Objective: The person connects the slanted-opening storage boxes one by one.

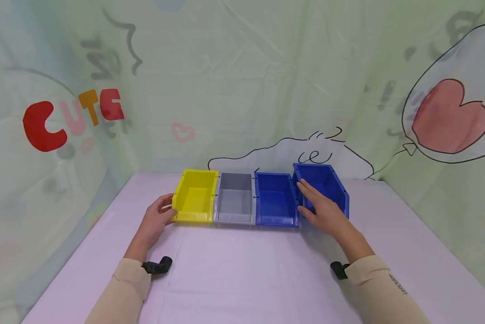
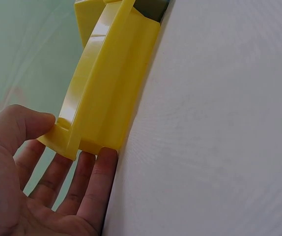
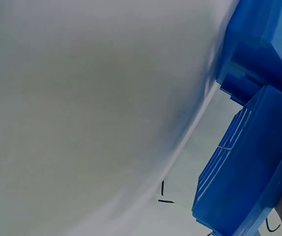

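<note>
A yellow bin (image 1: 195, 195), a grey bin (image 1: 235, 198) and a blue bin (image 1: 276, 198) stand side by side in a touching row. My left hand (image 1: 156, 218) grips the yellow bin's left front edge, thumb at the rim and fingers against its outer side in the left wrist view. Right of the row, a second blue bin (image 1: 327, 180) sits higher than its neighbour; the right wrist view shows this bin (image 3: 249, 167) tilted and raised off the table. My right hand (image 1: 325, 211) holds it by its left wall; its finger contact is partly hidden.
A pale cloth covers the table (image 1: 234, 270). Behind and at both sides hangs a printed curtain (image 1: 242, 90) with lettering, a balloon and hearts. Each wrist carries a small black camera (image 1: 157, 266) on a strap.
</note>
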Demonstrator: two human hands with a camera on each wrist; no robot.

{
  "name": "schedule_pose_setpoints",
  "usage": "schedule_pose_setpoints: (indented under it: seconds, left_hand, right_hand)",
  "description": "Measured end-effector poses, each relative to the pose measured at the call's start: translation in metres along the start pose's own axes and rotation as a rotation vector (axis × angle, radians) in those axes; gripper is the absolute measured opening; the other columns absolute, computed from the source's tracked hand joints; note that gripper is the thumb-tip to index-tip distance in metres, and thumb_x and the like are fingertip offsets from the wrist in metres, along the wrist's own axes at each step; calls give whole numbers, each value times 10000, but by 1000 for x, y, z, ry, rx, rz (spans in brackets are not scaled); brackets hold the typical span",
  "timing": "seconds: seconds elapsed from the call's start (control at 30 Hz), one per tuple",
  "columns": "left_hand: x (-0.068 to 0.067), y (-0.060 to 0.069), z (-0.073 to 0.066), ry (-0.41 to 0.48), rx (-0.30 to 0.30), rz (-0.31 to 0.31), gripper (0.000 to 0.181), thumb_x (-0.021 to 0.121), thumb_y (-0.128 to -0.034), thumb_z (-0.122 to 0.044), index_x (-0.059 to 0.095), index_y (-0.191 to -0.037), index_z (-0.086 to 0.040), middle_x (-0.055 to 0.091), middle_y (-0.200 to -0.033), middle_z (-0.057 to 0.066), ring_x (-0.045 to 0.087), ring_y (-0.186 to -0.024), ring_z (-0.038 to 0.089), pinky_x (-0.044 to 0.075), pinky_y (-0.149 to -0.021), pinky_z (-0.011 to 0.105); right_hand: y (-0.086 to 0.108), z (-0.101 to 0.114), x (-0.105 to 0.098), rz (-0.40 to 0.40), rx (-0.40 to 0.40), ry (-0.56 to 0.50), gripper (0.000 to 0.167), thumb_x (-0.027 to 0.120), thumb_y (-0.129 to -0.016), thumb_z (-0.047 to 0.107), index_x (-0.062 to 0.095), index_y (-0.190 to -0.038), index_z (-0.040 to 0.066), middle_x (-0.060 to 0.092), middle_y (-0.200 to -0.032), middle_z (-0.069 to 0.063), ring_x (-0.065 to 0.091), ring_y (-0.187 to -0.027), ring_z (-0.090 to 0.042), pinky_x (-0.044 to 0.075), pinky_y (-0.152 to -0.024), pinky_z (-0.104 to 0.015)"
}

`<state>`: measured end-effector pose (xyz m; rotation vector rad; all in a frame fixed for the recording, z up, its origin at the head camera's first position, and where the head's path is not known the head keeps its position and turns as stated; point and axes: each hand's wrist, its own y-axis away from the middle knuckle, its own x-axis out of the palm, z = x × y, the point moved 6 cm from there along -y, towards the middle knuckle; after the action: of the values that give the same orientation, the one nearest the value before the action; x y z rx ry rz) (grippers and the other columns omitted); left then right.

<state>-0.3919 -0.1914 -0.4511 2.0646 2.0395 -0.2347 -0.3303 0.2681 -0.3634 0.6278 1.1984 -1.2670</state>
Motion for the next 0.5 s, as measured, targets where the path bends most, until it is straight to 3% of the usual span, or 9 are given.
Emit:
schedule_pose_setpoints:
  seconds: [0.5]
  left_hand:
    - [2, 0, -1, -1, 6, 4, 627, 609, -986, -155, 411, -1579, -208, 425, -1602, 82, 478, -1423, 310, 534, -1084, 398]
  right_hand:
    - [3, -2, 9, 11, -5, -2, 703, 616, -1026, 193, 279, -1630, 68, 231, -1707, -173, 390, -1436, -542, 369, -1114, -723]
